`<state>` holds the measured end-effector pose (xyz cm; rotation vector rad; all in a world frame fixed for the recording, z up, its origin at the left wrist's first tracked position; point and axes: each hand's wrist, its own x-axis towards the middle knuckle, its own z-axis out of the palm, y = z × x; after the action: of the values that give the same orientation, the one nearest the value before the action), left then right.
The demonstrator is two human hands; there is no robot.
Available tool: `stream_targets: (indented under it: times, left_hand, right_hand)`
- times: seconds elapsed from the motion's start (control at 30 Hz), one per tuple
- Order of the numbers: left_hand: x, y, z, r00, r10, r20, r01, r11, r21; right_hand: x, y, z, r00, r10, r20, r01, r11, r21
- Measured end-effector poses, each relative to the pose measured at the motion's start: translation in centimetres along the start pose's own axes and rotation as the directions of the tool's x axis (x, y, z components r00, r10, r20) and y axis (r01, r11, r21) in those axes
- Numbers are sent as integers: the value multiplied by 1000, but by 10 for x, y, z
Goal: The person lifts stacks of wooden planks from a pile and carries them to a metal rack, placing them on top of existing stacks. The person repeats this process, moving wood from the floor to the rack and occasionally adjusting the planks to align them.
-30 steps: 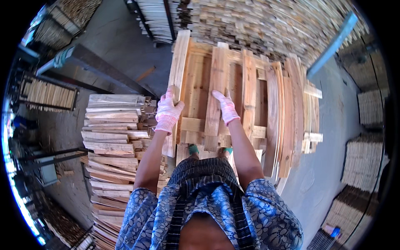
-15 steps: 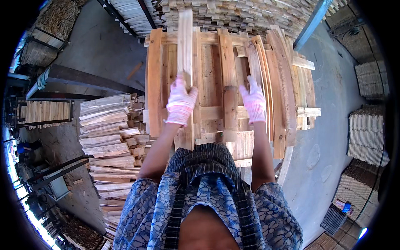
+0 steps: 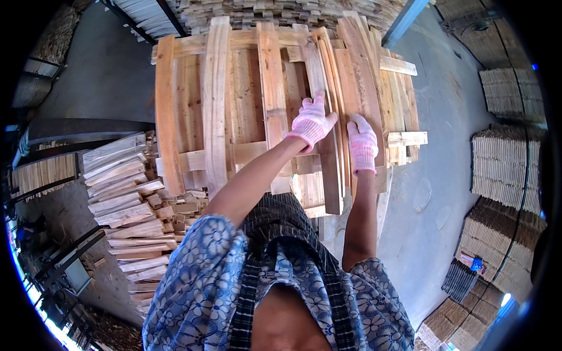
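My left hand (image 3: 312, 124), in a pink-and-white knit glove, reaches across to a narrow wooden plank (image 3: 332, 181). Its fingers and thumb close about that plank's edges. Close by on the right, my gloved right hand (image 3: 363, 145) has its fingers bent together at the wider planks (image 3: 358, 76); their tips are partly hidden. Beneath lie crosswise wooden slats (image 3: 249, 153). Left of my hands, a pale plank (image 3: 215, 88) lies lengthwise over the slats, between an orange-brown plank (image 3: 166, 111) and a knotted plank (image 3: 271, 82).
A stack of short wood pieces (image 3: 126, 196) stands on the left. Slat ends (image 3: 408, 138) jut out on the right. Bundled wood stacks (image 3: 504, 169) line the far right, across the grey floor (image 3: 436, 134). A blue post (image 3: 405, 22) rises beyond the planks.
My left hand has let go of the pale plank, which now lies across the slats, and has crossed rightward to the narrow plank. My right hand has shifted onto the wider planks. The view has moved right.
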<state>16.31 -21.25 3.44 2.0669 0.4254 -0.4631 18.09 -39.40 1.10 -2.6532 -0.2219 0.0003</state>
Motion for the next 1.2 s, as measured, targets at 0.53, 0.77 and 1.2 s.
stream_targets:
  times: [0.53,0.77,1.2]
  left_hand:
    - [-47,-64,-140,628,221,-746,73,938,339]
    - [-40,-104,-145,773,84,-629,319,806,499]
    - [29,48,53,996,77,-52,-82,991,-103]
  right_hand:
    - [-3,-91,9,950,252,185,-170,914,-369]
    - [-8,-61,36,980,167,110,-147,974,-172]
    - [22,22,-142,953,-83,-290,61,995,-83]
